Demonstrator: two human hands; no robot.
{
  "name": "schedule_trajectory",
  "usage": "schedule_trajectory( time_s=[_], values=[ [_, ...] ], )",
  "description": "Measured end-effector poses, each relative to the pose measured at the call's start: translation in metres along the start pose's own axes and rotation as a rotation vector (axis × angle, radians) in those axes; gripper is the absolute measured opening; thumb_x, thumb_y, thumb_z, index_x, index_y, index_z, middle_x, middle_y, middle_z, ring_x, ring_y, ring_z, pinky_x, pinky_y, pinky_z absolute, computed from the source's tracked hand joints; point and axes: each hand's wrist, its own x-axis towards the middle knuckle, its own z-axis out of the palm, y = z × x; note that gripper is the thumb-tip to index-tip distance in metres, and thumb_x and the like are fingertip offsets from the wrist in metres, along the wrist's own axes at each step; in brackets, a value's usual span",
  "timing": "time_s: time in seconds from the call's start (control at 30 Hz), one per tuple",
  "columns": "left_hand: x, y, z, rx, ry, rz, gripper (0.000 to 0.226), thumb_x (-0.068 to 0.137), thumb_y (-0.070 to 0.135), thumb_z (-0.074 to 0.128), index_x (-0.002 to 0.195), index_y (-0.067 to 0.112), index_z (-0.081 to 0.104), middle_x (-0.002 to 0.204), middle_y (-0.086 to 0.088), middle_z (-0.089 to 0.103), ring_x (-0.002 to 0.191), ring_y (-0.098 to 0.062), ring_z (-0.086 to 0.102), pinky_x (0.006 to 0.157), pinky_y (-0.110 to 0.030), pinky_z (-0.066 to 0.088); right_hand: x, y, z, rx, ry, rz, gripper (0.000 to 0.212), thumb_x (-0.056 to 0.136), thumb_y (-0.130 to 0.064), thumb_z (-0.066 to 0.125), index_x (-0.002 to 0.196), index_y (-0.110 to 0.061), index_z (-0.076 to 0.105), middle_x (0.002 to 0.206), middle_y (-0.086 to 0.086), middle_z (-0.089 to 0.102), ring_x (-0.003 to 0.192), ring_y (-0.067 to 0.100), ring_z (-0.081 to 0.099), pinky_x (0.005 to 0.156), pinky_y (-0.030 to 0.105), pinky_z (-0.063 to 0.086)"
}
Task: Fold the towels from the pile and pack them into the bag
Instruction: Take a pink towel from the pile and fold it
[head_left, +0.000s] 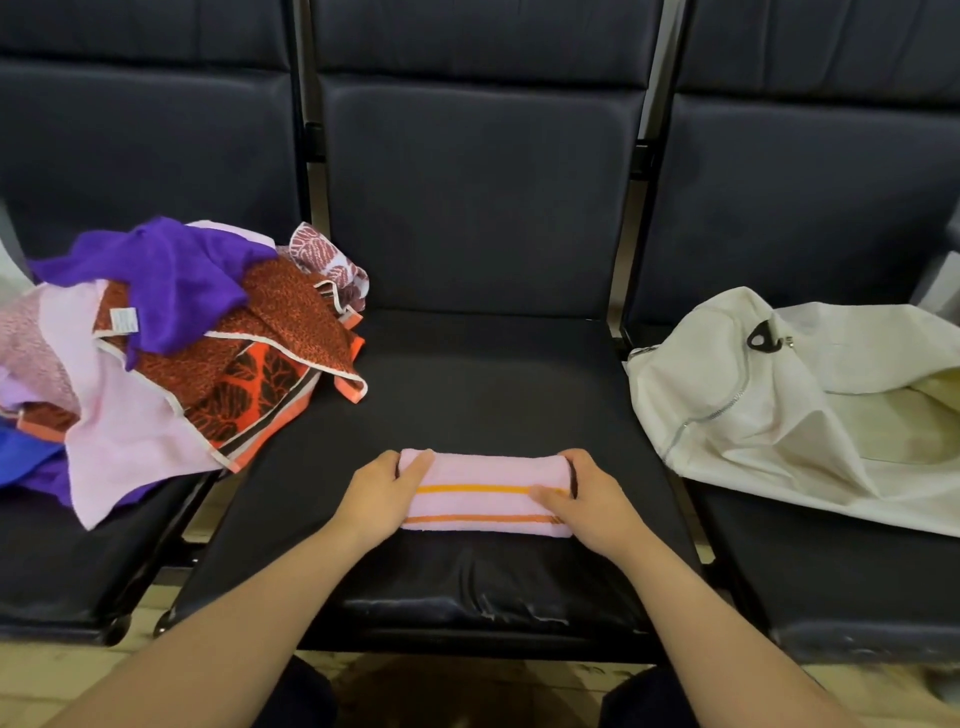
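Note:
A folded pink towel (485, 491) with two orange stripes lies on the middle black seat (483, 384), near its front edge. My left hand (382, 496) grips the towel's left end, thumb on top and fingers curled round the edge. My right hand (587, 499) grips its right end in the same way. A loose pile of towels (171, 343), purple, pink and red-orange patterned, sits on the left seat. An off-white zippered bag (779, 400) lies on the right seat with its mouth open toward the right.
Three dark padded seats stand in a row with metal frames between them. The pile's orange-edged towel (291, 384) spills over onto the left edge of the middle seat. A wooden floor shows below the seats' front edges.

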Motion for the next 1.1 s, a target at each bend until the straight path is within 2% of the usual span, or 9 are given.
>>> schedule_trajectory(
  time_s=[0.1, 0.2, 0.33, 0.43, 0.5, 0.6, 0.8, 0.93, 1.1],
  values=[
    [0.009, 0.001, 0.007, -0.009, -0.071, -0.04, 0.033, 0.096, 0.041, 0.049, 0.109, 0.011, 0.055, 0.104, -0.002, 0.061, 0.09, -0.015, 0.058, 0.073, -0.026, 0.043, 0.006, -0.002, 0.004, -0.068, 0.086, 0.07, 0.048, 0.092, -0.043, 0.059, 0.127, -0.015, 0.045, 0.109, 0.0, 0.058, 0.091, 0.014, 0.056, 0.067, 0.023, 0.043],
    [0.009, 0.002, 0.013, 0.297, 0.0, -0.065, 0.046, 0.094, 0.052, 0.046, 0.109, 0.009, 0.053, 0.112, -0.008, 0.056, 0.093, -0.022, 0.056, 0.077, -0.031, 0.045, 0.009, -0.006, 0.012, -0.246, 0.145, 0.156, 0.051, 0.088, -0.049, 0.061, 0.12, -0.011, 0.047, 0.115, 0.007, 0.056, 0.093, 0.021, 0.057, 0.074, 0.032, 0.047],
    [0.01, 0.013, 0.019, 0.549, -0.019, -0.093, 0.06, 0.094, 0.06, 0.036, 0.124, 0.011, 0.051, 0.125, -0.012, 0.047, 0.112, -0.029, 0.049, 0.091, -0.039, 0.042, 0.013, -0.002, 0.013, -0.492, 0.13, -0.026, 0.065, 0.092, -0.042, 0.055, 0.149, -0.026, 0.027, 0.152, 0.0, 0.025, 0.135, 0.027, 0.033, 0.107, 0.038, 0.033],
    [0.015, 0.026, 0.014, 0.141, -0.152, -0.289, 0.05, 0.09, 0.048, 0.054, 0.12, 0.008, 0.052, 0.115, -0.01, 0.056, 0.101, -0.025, 0.057, 0.085, -0.034, 0.046, 0.013, -0.003, 0.013, -0.551, -0.035, -0.169, 0.05, 0.099, -0.027, 0.04, 0.148, -0.031, 0.033, 0.154, -0.005, 0.032, 0.142, 0.022, 0.026, 0.117, 0.039, 0.02],
    [0.015, 0.034, 0.005, -0.302, -0.243, -0.477, 0.035, 0.083, 0.034, 0.068, 0.106, 0.011, 0.056, 0.094, -0.004, 0.063, 0.084, -0.019, 0.061, 0.07, -0.028, 0.046, 0.01, -0.006, 0.013, -0.567, -0.018, -0.17, 0.047, 0.096, -0.025, 0.041, 0.144, -0.027, 0.041, 0.142, -0.001, 0.044, 0.13, 0.024, 0.039, 0.108, 0.036, 0.03],
    [0.014, 0.041, -0.007, -0.484, -0.379, -0.624, 0.027, 0.078, 0.022, 0.075, 0.1, 0.014, 0.062, 0.088, -0.003, 0.066, 0.081, -0.017, 0.06, 0.067, -0.026, 0.043, 0.006, -0.012, 0.006, -0.533, -0.027, -0.144, 0.047, 0.09, -0.026, 0.047, 0.138, -0.026, 0.046, 0.133, 0.001, 0.045, 0.118, 0.023, 0.045, 0.096, 0.035, 0.037],
    [0.014, 0.067, -0.011, -0.34, -0.362, -0.22, 0.028, 0.084, 0.018, 0.066, 0.111, 0.02, 0.062, 0.106, -0.007, 0.069, 0.102, -0.025, 0.063, 0.096, -0.045, 0.047, 0.006, -0.02, -0.03, -0.358, -0.293, -0.05, 0.058, 0.085, -0.034, 0.064, 0.138, -0.025, 0.042, 0.124, 0.0, 0.044, 0.11, 0.019, 0.05, 0.093, 0.031, 0.044],
    [0.009, 0.112, -0.026, -0.208, -0.489, 0.046, 0.025, 0.082, 0.021, 0.068, 0.106, 0.019, 0.06, 0.104, -0.006, 0.067, 0.097, -0.022, 0.065, 0.084, -0.036, 0.052, 0.006, -0.029, -0.058, -0.266, -0.401, -0.044, 0.077, 0.069, -0.055, 0.077, 0.133, -0.029, 0.042, 0.125, -0.007, 0.043, 0.111, 0.01, 0.05, 0.094, 0.03, 0.046],
    [0.0, 0.186, -0.032, -0.015, -0.607, 0.325, 0.036, 0.072, 0.025, 0.075, 0.105, 0.02, 0.061, 0.103, -0.004, 0.067, 0.096, -0.02, 0.066, 0.08, -0.032, 0.053, -0.011, -0.047, -0.078, 0.331, -0.309, -0.167, 0.048, 0.081, -0.021, 0.076, 0.115, -0.041, 0.049, 0.11, -0.018, 0.064, 0.103, 0.005, 0.064, 0.087, 0.026, 0.055]
  ],
)
